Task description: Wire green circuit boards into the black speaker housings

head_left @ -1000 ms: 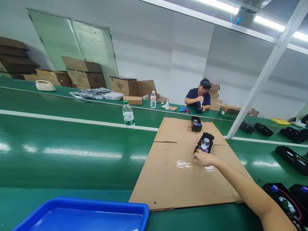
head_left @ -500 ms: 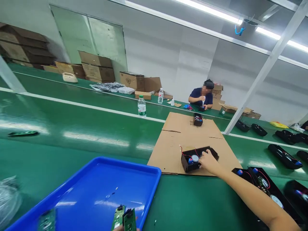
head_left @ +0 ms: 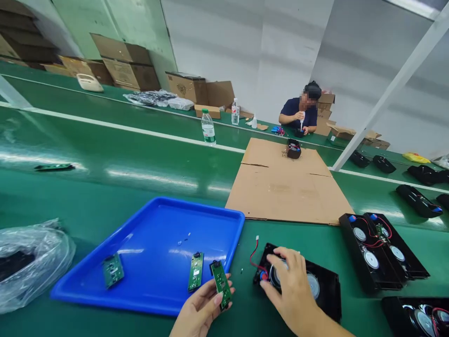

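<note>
A small green circuit board (head_left: 220,284) is pinched between the thumb and fingers of my left hand (head_left: 205,304), over the near right edge of the blue tray (head_left: 147,306). Two more boards lie in the tray: one circuit board (head_left: 195,272) beside my left hand, another circuit board (head_left: 112,270) at the left. My right hand (head_left: 293,285) reaches over a black speaker box (head_left: 329,292) lying on the green table, thumb and fingers gripping its left part. Two round speakers show inside it, partly covered by the hand. A red wire (head_left: 253,256) with a white plug sticks out at its left.
Cardboard sheet (head_left: 287,196) lies beyond the box, a black speaker unit (head_left: 293,148) at its far end. More open speaker boxes (head_left: 382,252) stand at the right. Plastic bag (head_left: 35,267) is at the left, bottle (head_left: 208,128) farther back. A co-worker (head_left: 298,112) sits opposite.
My right hand has brought the speaker box off the cardboard, nearer onto the green table. My left hand with its board has come up into view; one board now lies in the tray beside it.
</note>
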The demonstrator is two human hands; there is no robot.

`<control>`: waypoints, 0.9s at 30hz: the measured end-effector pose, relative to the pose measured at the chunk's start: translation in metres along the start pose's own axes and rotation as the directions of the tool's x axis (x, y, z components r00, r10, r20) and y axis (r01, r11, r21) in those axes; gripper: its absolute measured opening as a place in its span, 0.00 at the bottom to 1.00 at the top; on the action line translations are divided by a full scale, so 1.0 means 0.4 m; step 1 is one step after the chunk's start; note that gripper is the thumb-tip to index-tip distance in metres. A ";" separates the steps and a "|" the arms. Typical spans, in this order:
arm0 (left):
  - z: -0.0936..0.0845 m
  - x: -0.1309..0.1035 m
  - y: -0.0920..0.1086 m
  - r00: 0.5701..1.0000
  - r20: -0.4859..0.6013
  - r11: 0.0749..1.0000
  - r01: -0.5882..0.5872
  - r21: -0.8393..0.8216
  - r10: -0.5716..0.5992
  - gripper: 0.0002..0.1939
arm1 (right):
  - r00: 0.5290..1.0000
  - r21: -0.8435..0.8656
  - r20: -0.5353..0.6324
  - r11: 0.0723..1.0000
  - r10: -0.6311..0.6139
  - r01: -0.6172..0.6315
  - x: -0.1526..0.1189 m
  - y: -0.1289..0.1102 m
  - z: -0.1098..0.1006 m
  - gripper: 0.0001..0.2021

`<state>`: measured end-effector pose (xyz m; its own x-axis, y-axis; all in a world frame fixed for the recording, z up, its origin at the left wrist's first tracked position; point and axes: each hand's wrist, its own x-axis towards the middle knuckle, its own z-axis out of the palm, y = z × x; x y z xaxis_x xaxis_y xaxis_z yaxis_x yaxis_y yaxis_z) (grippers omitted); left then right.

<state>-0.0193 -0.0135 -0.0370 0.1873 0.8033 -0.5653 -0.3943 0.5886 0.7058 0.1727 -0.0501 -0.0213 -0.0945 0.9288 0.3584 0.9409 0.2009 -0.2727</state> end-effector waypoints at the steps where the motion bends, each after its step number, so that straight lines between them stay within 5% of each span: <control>1: 0.003 0.000 0.002 1.000 0.004 1.000 -0.004 -0.006 0.004 0.25 | 0.996 0.074 -0.072 0.996 0.057 -0.052 0.013 -0.016 0.011 0.20; 7: 0.019 -0.021 0.017 0.991 0.117 0.997 -0.074 0.012 0.072 0.24 | 0.964 0.499 0.012 0.834 0.264 -0.234 0.091 -0.048 0.087 0.25; 13: 0.031 -0.035 0.017 0.979 0.055 0.977 -0.202 0.065 0.199 0.18 | 0.951 0.849 0.245 0.432 0.187 -0.304 0.131 -0.040 0.043 0.15; 16: 0.034 -0.030 0.013 0.966 0.046 0.945 -0.259 0.201 0.255 0.12 | 0.950 0.889 0.265 0.339 0.166 -0.308 0.126 -0.052 0.018 0.11; 19: 0.031 -0.025 0.010 0.956 0.133 0.905 -0.292 0.310 0.263 0.14 | 0.978 0.854 0.191 0.477 0.080 -0.206 0.116 -0.068 -0.001 0.07; 22: 0.027 -0.025 0.004 0.954 0.156 0.925 -0.289 0.246 0.256 0.20 | 0.999 0.713 -0.021 0.699 -0.050 0.050 0.105 -0.084 -0.001 0.07; 27: 0.032 -0.034 0.003 0.954 0.234 0.979 -0.203 0.036 0.189 0.22 | 0.940 0.451 -0.299 0.843 -0.166 0.292 0.085 -0.095 0.033 0.06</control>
<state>-0.0108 -0.0226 -0.0230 0.3144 0.8986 -0.3062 -0.3914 0.4165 0.8206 0.1295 -0.0221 -0.0105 -0.1473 0.7464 0.6490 0.6193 0.5812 -0.5279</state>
